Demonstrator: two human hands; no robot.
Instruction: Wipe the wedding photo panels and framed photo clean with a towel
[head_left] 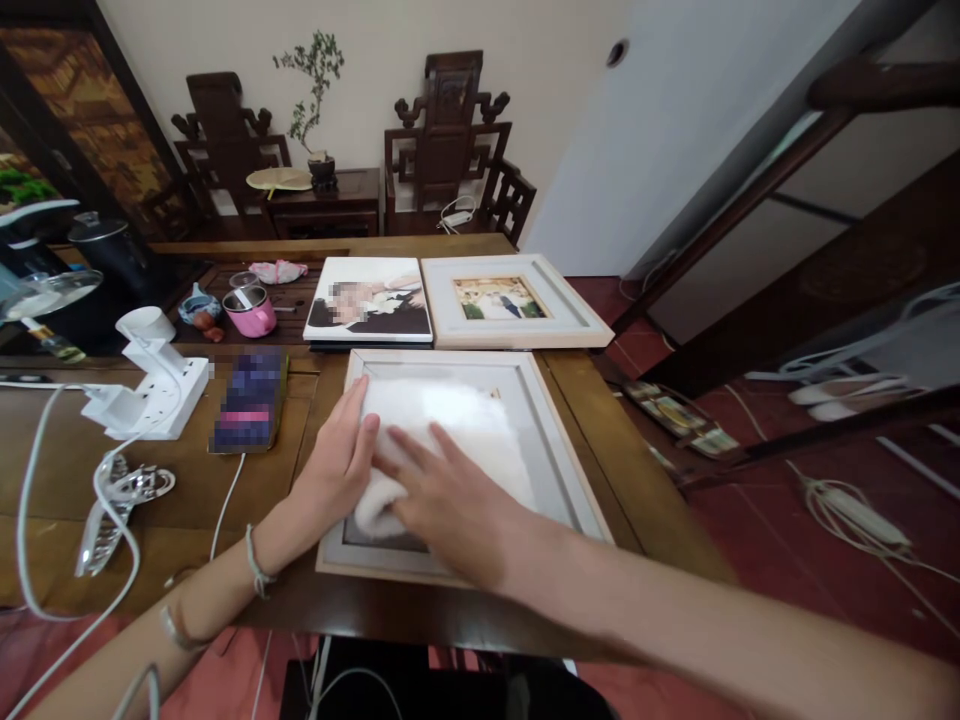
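A light wood picture frame [566,440] lies flat near the table's front edge, with glare on its glass. My right hand [450,490] presses a bunched white cloth [379,505] against the glass at the lower left; some fingers are spread, others curl onto the cloth. Along the frame's left side rests my left hand [341,450], its fingers stretched forward and its thumb apart. My hands and the cloth hide part of the frame's left half.
Behind lie a portrait panel [367,300] and a second framed photo [499,290]. Left are a phone [251,400], power strip [169,400], claw clip [124,490], pink cup [251,312] and loose white cables. A dark wooden stand [750,220] rises at right.
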